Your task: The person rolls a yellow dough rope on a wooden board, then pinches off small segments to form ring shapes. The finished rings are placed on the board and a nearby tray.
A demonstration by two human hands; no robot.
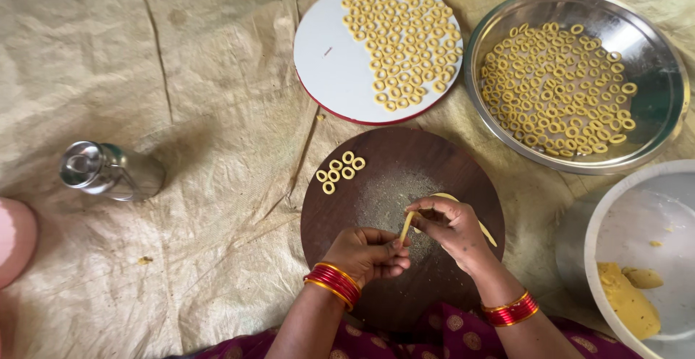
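My left hand (371,252) and my right hand (447,221) meet over a round dark wooden board (463,174). Both pinch a thin yellow rope of dough (407,227), which curves up over my right hand and trails out to its right. The left hand holds the rope's lower end, fingers closed. Several small dough rings (339,171) lie in a cluster at the board's upper left. A dusting of flour covers the board's middle. Red and gold bangles sit on both wrists.
A white round plate (326,62) and a steel tray (651,91), both behind the board, hold many dough rings. A white bowl (601,221) at the right holds yellow dough (628,297). A steel container (108,171) lies at left on the beige sheet.
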